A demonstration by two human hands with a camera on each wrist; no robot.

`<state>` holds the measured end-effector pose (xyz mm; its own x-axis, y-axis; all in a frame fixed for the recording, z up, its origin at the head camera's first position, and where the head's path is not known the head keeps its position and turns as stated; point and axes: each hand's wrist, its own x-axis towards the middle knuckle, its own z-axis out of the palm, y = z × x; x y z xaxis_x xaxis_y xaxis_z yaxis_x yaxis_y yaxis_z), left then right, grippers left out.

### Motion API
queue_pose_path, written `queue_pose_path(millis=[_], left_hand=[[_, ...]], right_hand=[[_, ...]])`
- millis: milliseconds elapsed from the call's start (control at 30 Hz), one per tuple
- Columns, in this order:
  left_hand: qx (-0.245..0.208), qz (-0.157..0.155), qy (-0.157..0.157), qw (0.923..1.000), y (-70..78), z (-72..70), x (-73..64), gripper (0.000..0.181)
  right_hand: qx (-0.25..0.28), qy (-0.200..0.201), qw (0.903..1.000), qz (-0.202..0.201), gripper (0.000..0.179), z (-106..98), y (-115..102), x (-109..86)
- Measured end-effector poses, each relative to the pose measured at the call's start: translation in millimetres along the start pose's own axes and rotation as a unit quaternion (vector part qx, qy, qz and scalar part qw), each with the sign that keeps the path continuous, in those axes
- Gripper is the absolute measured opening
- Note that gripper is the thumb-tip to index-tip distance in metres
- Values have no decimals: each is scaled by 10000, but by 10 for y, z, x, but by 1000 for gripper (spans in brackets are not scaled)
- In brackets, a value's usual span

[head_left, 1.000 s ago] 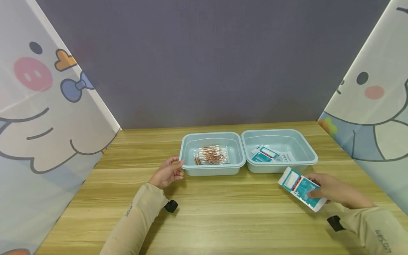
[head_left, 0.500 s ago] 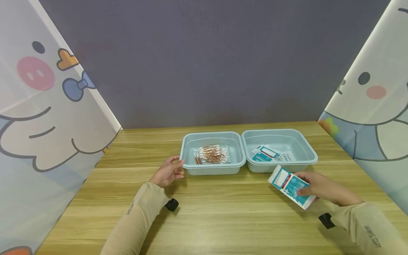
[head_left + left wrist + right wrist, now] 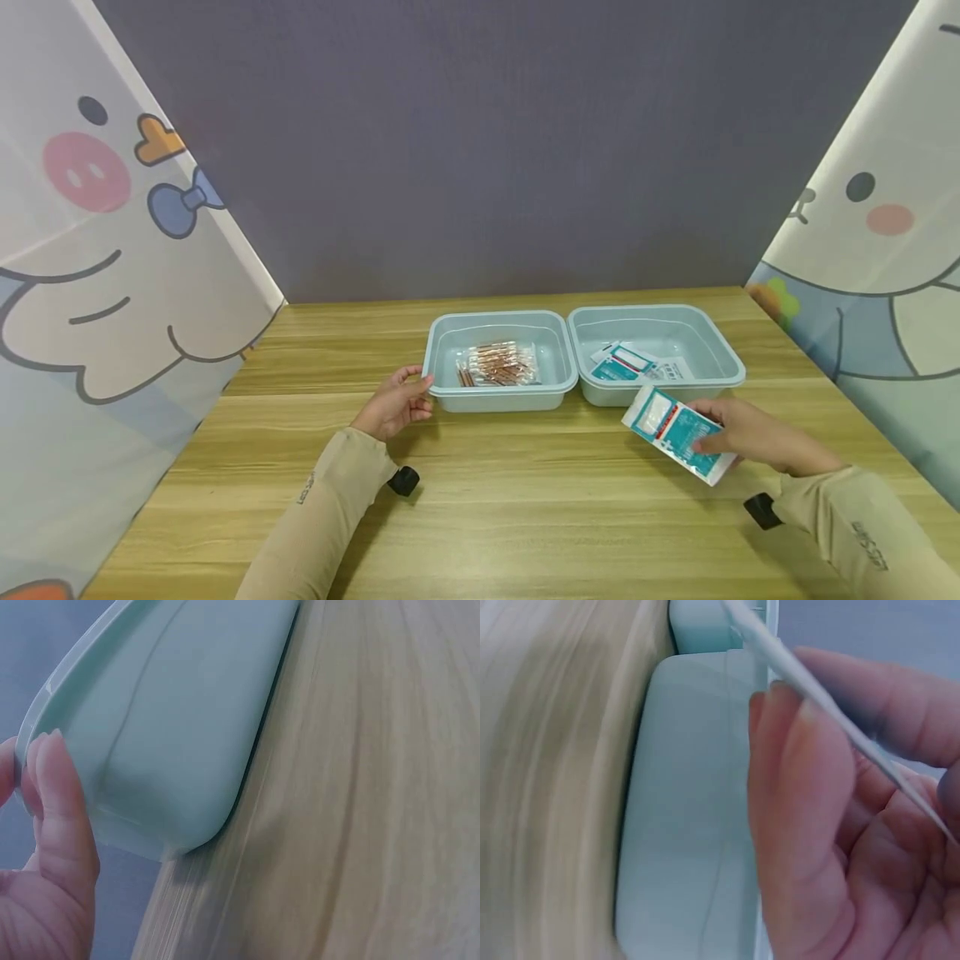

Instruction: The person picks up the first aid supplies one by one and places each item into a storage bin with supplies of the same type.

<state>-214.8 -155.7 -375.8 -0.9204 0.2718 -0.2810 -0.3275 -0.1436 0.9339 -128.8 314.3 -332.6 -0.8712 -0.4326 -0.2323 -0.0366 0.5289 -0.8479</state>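
My left hand pinches the rim of the left pale blue plastic tub at its near left corner. In the left wrist view the thumb and fingers lie on either side of that rim. Cotton swabs with brown sticks, some in clear wrapping, lie in this tub. My right hand holds a flat teal and white packet with a red stripe, tilted in front of the right tub. Edge-on in the right wrist view, the packet sits between thumb and fingers. Similar packets lie in the right tub.
Both tubs stand side by side on a wooden table. A dark grey panel rises behind it. Cartoon-printed panels flank the table left and right. A black wrist mount sticks out from each sleeve.
My right hand has moved left with the packet, bringing it closer to the front of the right tub. The left hand has stayed at the left tub's rim.
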Motion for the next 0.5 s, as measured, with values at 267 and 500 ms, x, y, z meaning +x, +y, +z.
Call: queue_pose_path(millis=[267, 500], left_hand=[[-12, 22, 1, 10000, 7, -2, -7, 44], [36, 4, -8, 10000, 16, 3, -23, 44]], right_hand=[[-139, 10, 9999, -25, 42, -99, -153, 46], [-467, 41, 9989, 25, 34, -188, -360, 162]])
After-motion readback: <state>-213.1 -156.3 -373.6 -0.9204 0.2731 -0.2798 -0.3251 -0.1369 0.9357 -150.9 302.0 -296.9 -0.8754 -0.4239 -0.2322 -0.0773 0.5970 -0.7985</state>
